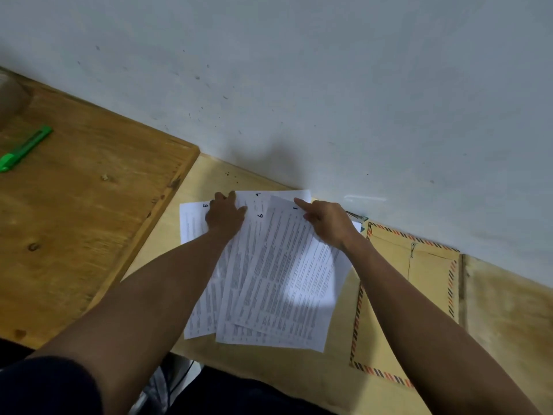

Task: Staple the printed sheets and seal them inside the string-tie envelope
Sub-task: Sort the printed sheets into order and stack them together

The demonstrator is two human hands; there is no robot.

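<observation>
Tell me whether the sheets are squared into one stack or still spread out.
Spread out. The sheets lie fanned and overlapping at different angles, their corners out of line, under both hands.

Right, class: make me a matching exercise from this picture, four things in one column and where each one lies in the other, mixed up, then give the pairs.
Things:
1. green cutter
2. envelope
3. left hand
4. right hand

Places:
A. on the sheets, forefinger by the number 1
B. on the darker board, far left
C. right of the sheets, partly under them
D. on the sheets, beside the number 5

Pairs: 1-B, 2-C, 3-D, 4-A
</observation>
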